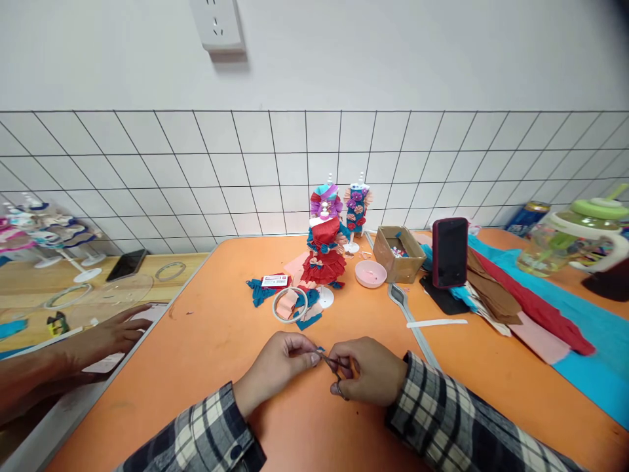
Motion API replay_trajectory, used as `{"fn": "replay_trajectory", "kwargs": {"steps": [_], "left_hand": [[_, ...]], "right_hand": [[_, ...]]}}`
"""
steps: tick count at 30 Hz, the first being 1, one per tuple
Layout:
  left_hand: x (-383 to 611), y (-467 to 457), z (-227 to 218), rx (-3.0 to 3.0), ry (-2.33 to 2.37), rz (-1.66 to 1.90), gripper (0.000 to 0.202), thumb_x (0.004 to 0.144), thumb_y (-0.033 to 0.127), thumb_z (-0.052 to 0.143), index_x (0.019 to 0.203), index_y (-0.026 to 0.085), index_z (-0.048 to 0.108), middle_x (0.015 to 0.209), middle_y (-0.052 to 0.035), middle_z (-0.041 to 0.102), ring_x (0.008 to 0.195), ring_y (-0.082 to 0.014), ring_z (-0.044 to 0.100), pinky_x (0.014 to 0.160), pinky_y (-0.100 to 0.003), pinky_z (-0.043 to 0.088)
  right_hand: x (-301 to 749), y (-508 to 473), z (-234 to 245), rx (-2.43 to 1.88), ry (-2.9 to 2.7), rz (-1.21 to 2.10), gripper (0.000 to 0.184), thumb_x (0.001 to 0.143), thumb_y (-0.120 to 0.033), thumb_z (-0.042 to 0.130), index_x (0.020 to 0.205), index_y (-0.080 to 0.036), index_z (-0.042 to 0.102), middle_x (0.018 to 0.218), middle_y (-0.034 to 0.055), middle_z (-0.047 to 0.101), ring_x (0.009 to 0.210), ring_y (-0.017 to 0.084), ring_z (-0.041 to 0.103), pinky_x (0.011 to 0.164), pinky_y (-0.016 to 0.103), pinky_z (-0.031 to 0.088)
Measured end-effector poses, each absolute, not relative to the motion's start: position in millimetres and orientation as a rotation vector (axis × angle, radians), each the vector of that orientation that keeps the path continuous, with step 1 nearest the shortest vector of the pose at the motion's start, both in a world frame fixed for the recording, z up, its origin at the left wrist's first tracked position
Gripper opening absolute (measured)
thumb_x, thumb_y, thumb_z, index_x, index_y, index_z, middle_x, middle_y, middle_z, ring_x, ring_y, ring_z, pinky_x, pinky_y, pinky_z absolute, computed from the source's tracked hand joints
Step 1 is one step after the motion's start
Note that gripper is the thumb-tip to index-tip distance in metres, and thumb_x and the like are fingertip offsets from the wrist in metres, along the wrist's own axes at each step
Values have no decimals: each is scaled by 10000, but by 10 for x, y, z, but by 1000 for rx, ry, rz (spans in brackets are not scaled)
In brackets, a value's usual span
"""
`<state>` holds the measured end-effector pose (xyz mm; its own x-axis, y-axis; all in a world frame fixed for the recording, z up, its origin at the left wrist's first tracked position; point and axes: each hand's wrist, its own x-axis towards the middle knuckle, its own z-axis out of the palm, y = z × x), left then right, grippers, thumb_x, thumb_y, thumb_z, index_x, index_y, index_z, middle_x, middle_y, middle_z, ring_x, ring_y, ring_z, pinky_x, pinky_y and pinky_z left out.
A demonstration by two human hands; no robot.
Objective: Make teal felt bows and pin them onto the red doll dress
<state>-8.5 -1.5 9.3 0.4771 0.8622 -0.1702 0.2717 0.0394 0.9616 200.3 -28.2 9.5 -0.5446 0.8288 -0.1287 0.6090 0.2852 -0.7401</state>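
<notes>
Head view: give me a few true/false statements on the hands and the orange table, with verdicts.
1. The right hand holds small scissors. True.
2. The left hand pinches a small blue scrap at the scissor tips. True.
3. The phone lies flat on the orange table. False: it stands upright on a black stand.
4. The tape ring sits left of the red paper doll. True.
5. The cardboard box sits on the neighbouring wooden table. False: it is on the orange table, beside the pink dish.
6. Another person's hand rests on the orange table. False: it is on the table to the left.
</notes>
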Motion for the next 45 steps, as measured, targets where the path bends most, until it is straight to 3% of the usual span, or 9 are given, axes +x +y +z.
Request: {"fn": "replay_trajectory", "kwargs": {"steps": [6,14,20,26,33,39,45], "left_hand": [[-101,-2,99,1411,988,518,244,624,374,734,584,147,655,564,-8,642,551,-127,529,586,-246,389],[-98,-4,113,1371,976,502,189,623,322,714,577,146,665,559,-4,630,557,-120,512,587,-238,380],[-102,-8,59,1357,988,506,146,602,279,734,620,140,693,583,-14,659,573,-134,550,611,-249,407],[-104,7,40,1355,976,542,164,616,295,743,619,142,686,582,-6,657,572,-127,554,608,-244,411],[-94,-2,74,1347,1008,525,136,603,260,739,593,141,673,576,-5,654,572,-124,550,600,-236,408],[-91,-8,80,1398,1031,497,167,601,282,749,609,129,684,588,-18,662,568,-127,549,598,-242,408],[-110,5,72,1464,1045,474,198,628,317,741,628,127,690,609,-24,666,579,-126,541,597,-240,407]], "right_hand": [[2012,-274,63,-1257,-2209,1307,185,687,-280,693,849,-198,659,595,-71,512,534,78,448,500,184,316],[1999,-279,16,-1278,-2129,1398,174,697,-304,681,817,-179,692,493,-85,418,448,60,355,433,183,254],[1995,-282,20,-1243,-2162,1406,299,654,-377,728,876,-184,673,586,-72,496,496,66,409,452,183,290],[2014,-288,45,-1272,-2195,1359,297,663,-414,720,856,-193,674,596,-63,523,522,76,440,479,185,311],[2019,-301,5,-1252,-2137,1412,271,679,-402,707,836,-183,679,505,-86,430,455,59,361,433,185,255],[2004,-298,10,-1239,-2110,1472,289,667,-403,720,850,-182,685,534,-79,465,475,61,390,438,182,271],[2016,-298,25,-1282,-2129,1429,261,672,-423,715,777,-185,699,457,-95,332,430,52,285,404,198,182]]}}
